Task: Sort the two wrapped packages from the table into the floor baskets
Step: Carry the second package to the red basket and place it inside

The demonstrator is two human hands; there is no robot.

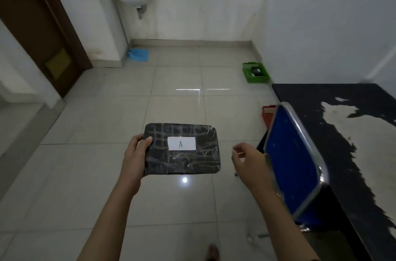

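- Head view: my left hand (pixel 137 153) grips the package (pixel 182 149) by its left edge, held flat above the floor, label "A" (pixel 181 143) up.
- My right hand (pixel 246 159) hangs empty beside it, fingers loosely curled.
- Green basket (pixel 256 72) far right holds something dark; red basket (pixel 269 114) nearer, beside the table (pixel 321 98).

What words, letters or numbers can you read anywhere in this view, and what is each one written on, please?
"A": handwritten on the white label stuck to the black wrapped package held in the left hand.
The dark item in the green basket: any marking is too small to read.
Nothing else readable.
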